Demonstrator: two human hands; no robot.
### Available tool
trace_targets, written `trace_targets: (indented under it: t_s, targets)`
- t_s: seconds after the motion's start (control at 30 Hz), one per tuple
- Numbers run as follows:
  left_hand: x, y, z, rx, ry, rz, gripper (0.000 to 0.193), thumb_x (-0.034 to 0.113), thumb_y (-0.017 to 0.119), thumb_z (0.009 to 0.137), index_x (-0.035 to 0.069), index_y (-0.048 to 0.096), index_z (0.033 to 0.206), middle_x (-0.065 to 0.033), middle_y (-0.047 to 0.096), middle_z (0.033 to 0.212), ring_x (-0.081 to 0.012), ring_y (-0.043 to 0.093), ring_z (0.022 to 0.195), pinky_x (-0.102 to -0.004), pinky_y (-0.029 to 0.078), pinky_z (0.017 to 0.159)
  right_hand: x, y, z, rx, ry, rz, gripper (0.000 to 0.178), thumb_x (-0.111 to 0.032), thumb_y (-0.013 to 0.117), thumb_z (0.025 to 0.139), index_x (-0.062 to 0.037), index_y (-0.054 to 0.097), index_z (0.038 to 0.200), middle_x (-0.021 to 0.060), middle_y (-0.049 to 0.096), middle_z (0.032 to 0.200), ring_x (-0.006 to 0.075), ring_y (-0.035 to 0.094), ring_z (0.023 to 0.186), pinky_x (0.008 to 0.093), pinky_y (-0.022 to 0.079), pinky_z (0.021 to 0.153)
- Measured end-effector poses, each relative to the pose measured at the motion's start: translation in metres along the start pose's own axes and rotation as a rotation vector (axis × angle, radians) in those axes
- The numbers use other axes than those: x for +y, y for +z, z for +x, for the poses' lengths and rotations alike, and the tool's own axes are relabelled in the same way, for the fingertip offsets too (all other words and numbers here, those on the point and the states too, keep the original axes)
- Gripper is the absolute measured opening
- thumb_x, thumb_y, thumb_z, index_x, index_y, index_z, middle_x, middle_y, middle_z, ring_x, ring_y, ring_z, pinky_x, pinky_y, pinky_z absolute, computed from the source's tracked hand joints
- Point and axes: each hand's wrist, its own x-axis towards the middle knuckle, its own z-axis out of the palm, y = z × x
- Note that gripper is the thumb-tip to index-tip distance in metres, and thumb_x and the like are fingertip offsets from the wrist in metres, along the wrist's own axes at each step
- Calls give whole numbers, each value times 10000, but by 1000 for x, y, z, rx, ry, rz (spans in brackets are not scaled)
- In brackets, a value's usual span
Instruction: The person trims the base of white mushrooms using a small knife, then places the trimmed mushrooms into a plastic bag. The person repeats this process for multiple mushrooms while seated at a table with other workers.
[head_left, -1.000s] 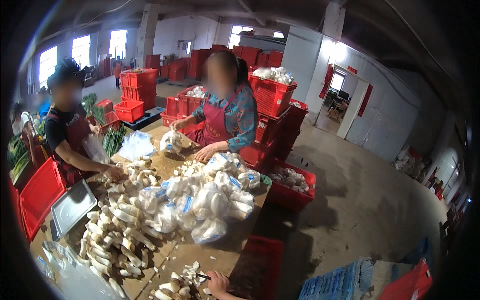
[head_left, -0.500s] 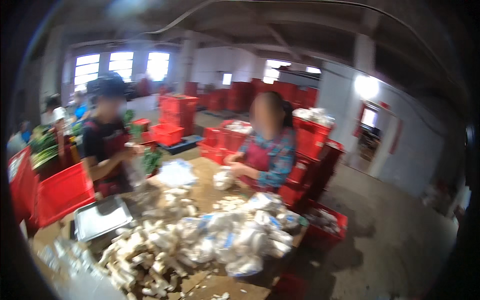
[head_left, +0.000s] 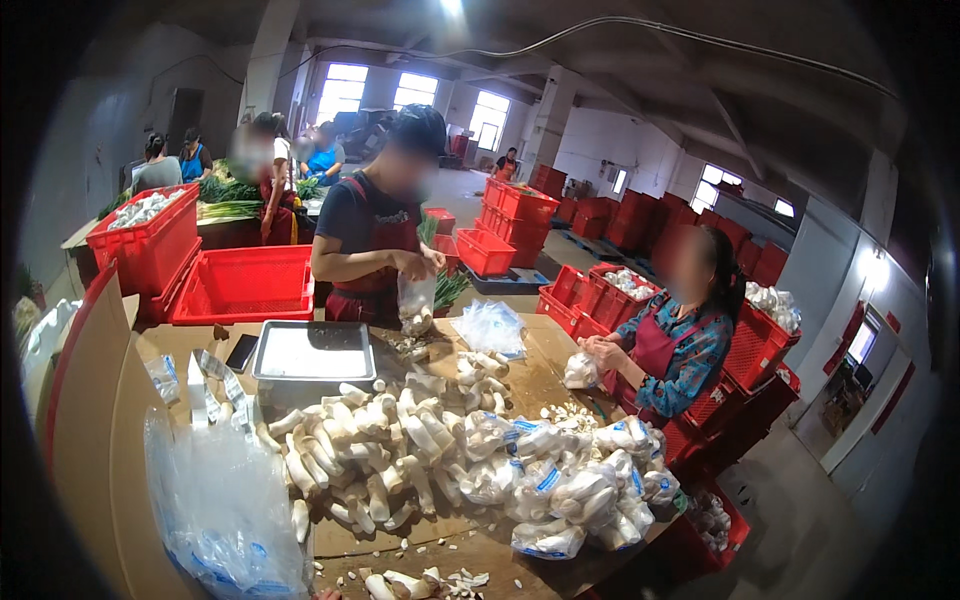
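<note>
Neither of my hands can be made out; a tiny pinkish sliver at the lower edge is too small to name. In front of me, a heap of loose king oyster mushrooms (head_left: 370,450) covers the middle of the table (head_left: 540,365). To its right lie several filled clear bags of mushrooms (head_left: 570,475), piled on one another. A stack of flat clear plastic bags (head_left: 220,500) is at the near left. Several cut mushroom pieces (head_left: 410,583) lie at the near edge. Behind the heap sits a shallow metal tray (head_left: 314,350).
Across the table, one co-worker (head_left: 375,235) holds a clear bag; another (head_left: 675,335) at the right handles a bagged bundle. Red crates (head_left: 245,285) stand at the left, behind and on the right. A cardboard sheet (head_left: 110,430) rises at the left. A dark phone (head_left: 241,352) lies beside the tray.
My view has turned left and down, so the table and co-workers sit farther right in the picture. The earlier blur is gone, and the cardboard sheet has come into sight.
</note>
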Motion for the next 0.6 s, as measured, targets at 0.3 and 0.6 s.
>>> trace_targets:
  t_s: [0.3, 0.6]
  targets:
    - [1, -6, -3, 51, 71, -12, 511, 222, 446, 912, -59, 347, 1327, -281, 285, 1390, -473, 248, 1290, -514, 217, 1073, -3, -2, -4, -64, 126, -6, 145, -104, 531, 774, -144, 645, 855, 86, 626, 859, 340, 580, 809, 448, 455, 700]
    - [1, -8, -4, 13, 18, -29, 486, 230, 430, 927, -38, 353, 1324, -288, 246, 1412, -472, 227, 1304, -503, 238, 1080, 7, 14, -11, 2, 105, 47, 158, -115, 517, 762, -150, 638, 856, 99, 627, 858, 356, 578, 784, 471, 450, 677]
